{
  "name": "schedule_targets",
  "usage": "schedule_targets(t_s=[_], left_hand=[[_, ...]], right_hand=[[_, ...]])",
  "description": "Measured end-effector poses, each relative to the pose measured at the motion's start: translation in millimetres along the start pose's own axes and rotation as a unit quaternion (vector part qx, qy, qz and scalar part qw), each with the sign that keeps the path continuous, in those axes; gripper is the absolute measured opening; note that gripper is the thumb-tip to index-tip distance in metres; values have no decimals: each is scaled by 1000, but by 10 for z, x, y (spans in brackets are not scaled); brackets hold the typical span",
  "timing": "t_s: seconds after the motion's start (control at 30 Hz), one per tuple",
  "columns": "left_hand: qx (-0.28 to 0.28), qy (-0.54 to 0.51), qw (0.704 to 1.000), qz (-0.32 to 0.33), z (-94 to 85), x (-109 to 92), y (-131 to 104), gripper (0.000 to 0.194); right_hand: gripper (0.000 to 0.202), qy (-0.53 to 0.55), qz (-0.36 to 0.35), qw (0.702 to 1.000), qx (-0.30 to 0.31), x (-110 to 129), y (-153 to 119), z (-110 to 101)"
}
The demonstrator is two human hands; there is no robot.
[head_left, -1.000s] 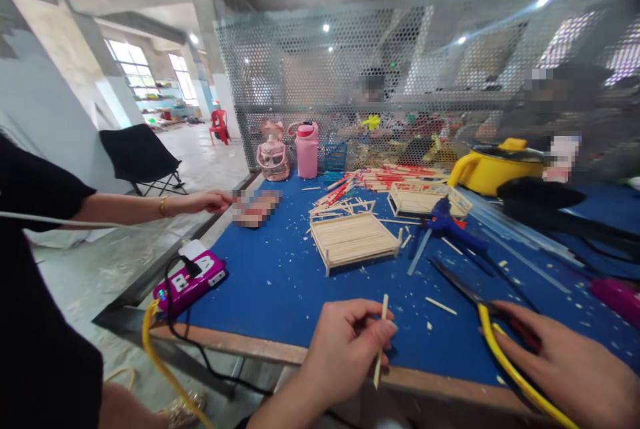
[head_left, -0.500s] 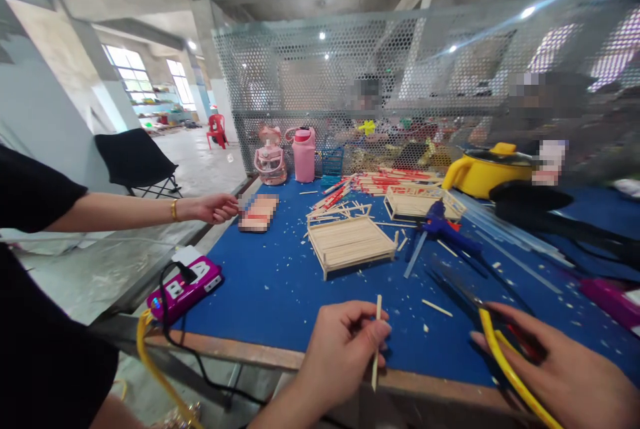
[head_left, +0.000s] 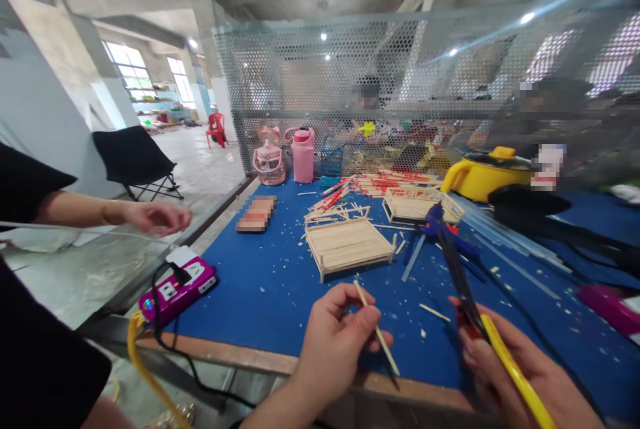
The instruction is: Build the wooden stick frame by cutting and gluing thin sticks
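My left hand (head_left: pixel 337 335) is closed at the table's front edge, pinching a short wooden stick (head_left: pixel 383 342) that slants down to the right. My right hand (head_left: pixel 510 362) is wrapped round pliers (head_left: pixel 483 325) with yellow and red handles; their long dark jaws point up and away, blurred. Beyond my left hand stands a small tray-like frame of wooden sticks (head_left: pixel 350 245) with short corner posts. A second stick frame (head_left: pixel 423 207) is behind it. A blue hot glue gun (head_left: pixel 435 225) lies beside the frames. One loose stick piece (head_left: pixel 434 312) lies between my hands.
Red-and-white wrapped sticks (head_left: pixel 390 182) are heaped at the back, near pink bottles (head_left: pixel 303 155). Clear glue sticks (head_left: pixel 520 242) and a yellow pot (head_left: pixel 490 175) are to the right. A purple power strip (head_left: pixel 180 289) sits at left, near another person's hand (head_left: pixel 160 217).
The stick in my left hand has tilted from upright to slanting. My right hand has turned the pliers more upright and moved left. The other person's hand has drawn back from the blurred flat object.
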State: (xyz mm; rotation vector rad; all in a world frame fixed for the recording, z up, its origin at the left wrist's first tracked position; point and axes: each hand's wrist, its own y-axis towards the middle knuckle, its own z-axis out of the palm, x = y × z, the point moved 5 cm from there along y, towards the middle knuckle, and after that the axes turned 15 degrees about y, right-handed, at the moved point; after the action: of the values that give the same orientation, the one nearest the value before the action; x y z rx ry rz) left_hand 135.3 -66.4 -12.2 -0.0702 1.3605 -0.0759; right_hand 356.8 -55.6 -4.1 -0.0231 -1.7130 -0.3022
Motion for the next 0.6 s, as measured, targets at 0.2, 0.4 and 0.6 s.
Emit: schedule_targets(t_s=[0.2,0.4,0.6], left_hand=[[-23,-78,995,49,40,-59,-112,34],[-37,-41,998,38,1,68,-142,33],[7,164,984,66,-4,78,-221,20]], right_hand=[[59,247,135,957,64,81,-270,597],[64,309,152,939,22,187,-302,723],[54,294,86,950,59,287,-209,703]])
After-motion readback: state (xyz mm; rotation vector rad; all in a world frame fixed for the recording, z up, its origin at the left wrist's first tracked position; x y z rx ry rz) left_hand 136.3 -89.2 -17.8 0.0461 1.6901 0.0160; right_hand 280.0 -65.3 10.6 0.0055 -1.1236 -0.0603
